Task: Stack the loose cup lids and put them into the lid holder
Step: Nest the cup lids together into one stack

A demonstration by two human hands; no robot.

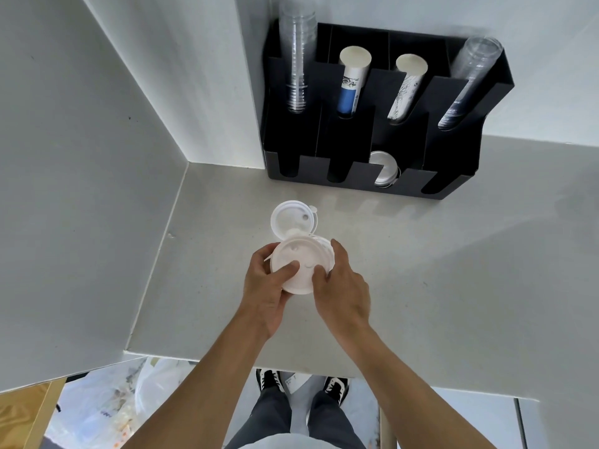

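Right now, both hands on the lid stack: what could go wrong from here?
1. The left hand and right hand pinch the lid stack only at its edges; uneven pressure could skew or spill it.
2. One loose lid on the counter lies partly under the stack and could be missed.
3. The lid holder's front slots are narrow; a misaligned stack may catch.

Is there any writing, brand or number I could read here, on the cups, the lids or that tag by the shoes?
Nothing here can be read.
Blue-and-white paper cup stack: a small printed emblem, too blurred.
White paper cup stack with dark line drawing: artwork only, no legible words.
White tag on the floor between the shoes: dark marks, too small.
White plastic lids in both hands: no print visible.
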